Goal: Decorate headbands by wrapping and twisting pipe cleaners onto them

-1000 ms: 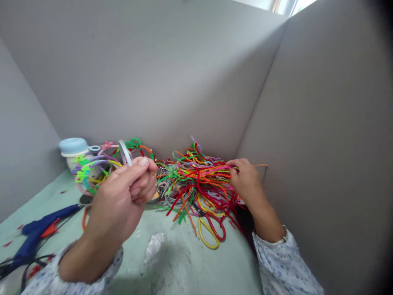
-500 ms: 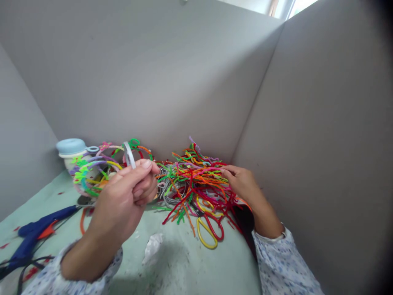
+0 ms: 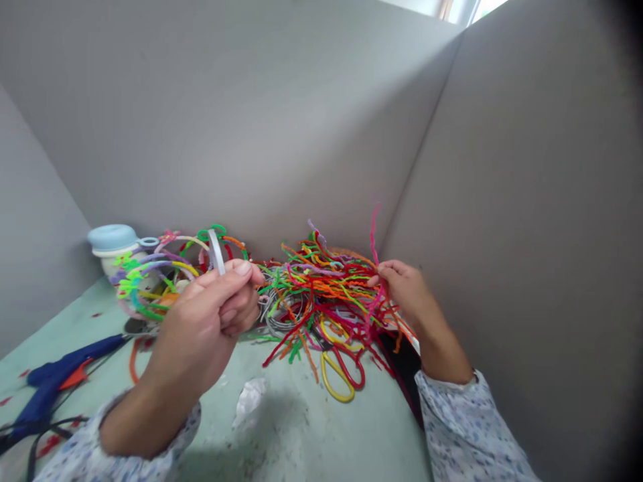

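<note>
My left hand (image 3: 203, 331) is closed around a thin pale grey band (image 3: 216, 252); one end sticks up above the thumb, and the rest is hidden in the fist. At the right side of a heap of coloured pipe cleaners (image 3: 321, 284), my right hand (image 3: 409, 291) pinches a pink pipe cleaner (image 3: 374, 234) between thumb and fingertips. Its free end points upward, above the heap. Red, orange, green and purple stems lie tangled in the heap, beside coils of grey wire (image 3: 281, 318). Scissors (image 3: 337, 385) with yellow and red handles lie at the heap's front.
Finished-looking fuzzy headbands (image 3: 143, 271) stand behind my left hand, next to a bottle with a light blue lid (image 3: 113, 237). A blue glue gun (image 3: 70, 368) lies at the left. A crumpled white scrap (image 3: 250, 399) rests on the green table (image 3: 291, 442). Grey panels (image 3: 301, 134) enclose the back and sides.
My right hand has drawn the pink pipe cleaner partly up from the heap, so its end now stands upright. My left hand keeps its hold on the band, almost unmoved.
</note>
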`<action>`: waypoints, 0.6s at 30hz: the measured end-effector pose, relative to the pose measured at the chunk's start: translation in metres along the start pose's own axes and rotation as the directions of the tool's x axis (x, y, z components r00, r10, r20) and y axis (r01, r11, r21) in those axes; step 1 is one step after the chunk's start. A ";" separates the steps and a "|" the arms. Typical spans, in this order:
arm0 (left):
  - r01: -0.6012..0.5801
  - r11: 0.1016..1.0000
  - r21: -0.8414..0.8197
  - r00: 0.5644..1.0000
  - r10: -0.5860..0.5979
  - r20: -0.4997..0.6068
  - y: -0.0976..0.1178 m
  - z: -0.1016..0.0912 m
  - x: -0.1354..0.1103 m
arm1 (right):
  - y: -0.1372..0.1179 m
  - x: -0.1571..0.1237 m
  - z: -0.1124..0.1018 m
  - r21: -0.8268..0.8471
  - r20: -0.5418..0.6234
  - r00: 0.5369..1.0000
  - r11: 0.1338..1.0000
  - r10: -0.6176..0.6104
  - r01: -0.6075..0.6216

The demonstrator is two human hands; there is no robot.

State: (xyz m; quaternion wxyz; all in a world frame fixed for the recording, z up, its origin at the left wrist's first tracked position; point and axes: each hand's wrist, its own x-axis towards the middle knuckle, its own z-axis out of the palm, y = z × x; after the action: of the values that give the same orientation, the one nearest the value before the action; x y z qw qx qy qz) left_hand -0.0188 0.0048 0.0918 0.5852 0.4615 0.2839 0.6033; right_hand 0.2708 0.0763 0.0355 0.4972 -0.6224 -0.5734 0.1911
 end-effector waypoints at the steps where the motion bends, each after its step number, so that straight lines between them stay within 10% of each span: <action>1: 0.003 1.000 0.000 1.000 -0.003 0.002 0.000 0.000 0.000 | 0.002 0.001 0.001 0.032 0.016 1.000 0.999 0.011 -0.012; 8: 0.059 0.998 -0.010 0.997 -0.059 0.045 -0.003 0.003 -0.001 | 0.005 0.005 0.006 0.135 0.023 0.999 0.990 0.046 -0.049; 18: 0.130 0.992 0.009 0.990 -0.130 0.057 -0.009 0.007 -0.003 | 0.002 0.009 0.000 -0.004 -0.301 0.953 0.999 -0.033 0.033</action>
State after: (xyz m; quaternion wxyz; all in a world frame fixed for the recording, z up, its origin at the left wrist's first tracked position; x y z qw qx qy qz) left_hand -0.0095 0.0017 0.0861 0.6300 0.4607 0.2979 0.5496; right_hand 0.2749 0.0851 0.0367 0.5823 -0.6343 -0.5012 0.0861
